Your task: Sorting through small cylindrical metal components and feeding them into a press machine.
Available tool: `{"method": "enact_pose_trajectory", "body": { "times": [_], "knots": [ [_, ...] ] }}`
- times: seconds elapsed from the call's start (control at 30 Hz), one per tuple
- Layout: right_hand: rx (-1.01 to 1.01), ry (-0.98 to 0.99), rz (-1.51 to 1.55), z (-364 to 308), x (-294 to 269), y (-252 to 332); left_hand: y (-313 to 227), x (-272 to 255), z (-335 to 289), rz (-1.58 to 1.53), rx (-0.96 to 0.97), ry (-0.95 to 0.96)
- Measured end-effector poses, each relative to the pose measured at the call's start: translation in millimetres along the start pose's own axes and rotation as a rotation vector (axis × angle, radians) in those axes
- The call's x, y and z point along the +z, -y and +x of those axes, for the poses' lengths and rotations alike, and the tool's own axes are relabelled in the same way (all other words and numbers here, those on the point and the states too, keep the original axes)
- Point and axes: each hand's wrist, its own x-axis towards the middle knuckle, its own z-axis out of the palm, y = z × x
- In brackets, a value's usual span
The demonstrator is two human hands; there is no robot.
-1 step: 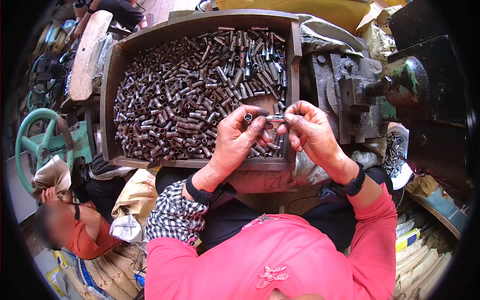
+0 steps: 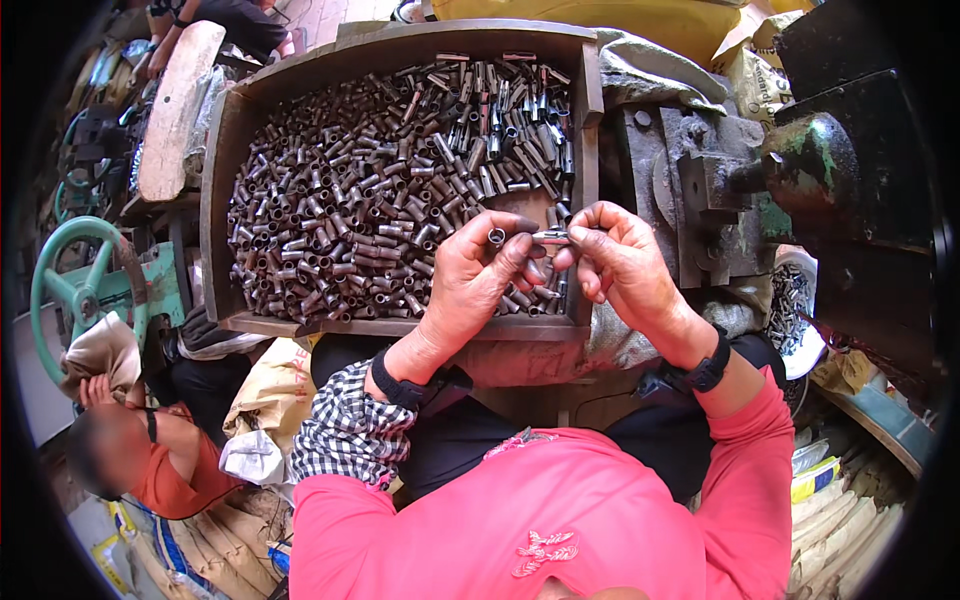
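**Both hands on one tiny metal piece, right over a huge tray of tubes**

So the main thing here is a slim metal piece [image 2: 551,238], just above and right of the middle of the frame, bridging the gap between two sets of fingertips. The left hand [image 2: 468,265] has its end in a narrow thumb-and-finger grip, and the right hand [image 2: 640,272] pinches the other end, its lower fingers curled in. My guess is that such a small part leaves no room for more than fingertips, and gripping both ends stops it swivelling.

There's also a short tube [image 2: 497,236] at the left hand, open end facing up at us. It looks tucked in that same grip, but I can't tell how firmly, since the fingers cover most of it.

All this is above the near right part of a wooden tray [image 2: 400,325] in the upper middle of the frame. Dark tubes [image 2: 340,200] are heaped on its left and middle, shinier pieces [image 2: 485,110] toward its upper right. The raised walls probably keep everything from rolling off, and having it right in front of the body seems handy for short reaches.

A grimy machine [image 2: 815,165] sits at upper right, with a white basin [image 2: 806,350] of small metal bits below it, seemingly within right-arm reach.
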Motion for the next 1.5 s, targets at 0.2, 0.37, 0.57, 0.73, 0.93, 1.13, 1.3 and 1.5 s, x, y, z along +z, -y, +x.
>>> {"method": "enact_pose_trajectory", "body": {
  "times": [0.2,0.37,0.57,0.73,0.93,1.13,1.3,1.5],
  "knots": [
    [0.091,0.047,0.165,0,1,4,1,-1,0,0.027,0.042,0.013],
    [0.081,0.053,0.175,1,-1,5,-1,0,-1,0.052,0.011,0.007],
    [0.208,0.115,0.277,0,-6,9,-5,-6,-3,0.247,0.132,0.075],
    [0.091,0.088,0.028,-7,-1,10,-9,-3,-1,-0.063,-0.137,0.124],
    [0.231,0.254,0.097,4,-11,1,-11,-5,-5,0.183,-0.179,0.183],
    [-0.057,0.084,-0.121,6,2,-3,-3,-4,1,-0.281,-0.276,0.086],
    [-0.100,0.096,-0.264,-19,3,12,-3,11,-3,-0.312,-0.259,0.081],
    [-0.724,-0.225,-1.139,-173,10,86,-19,32,2,-0.247,-0.203,0.135]
  ]
}}
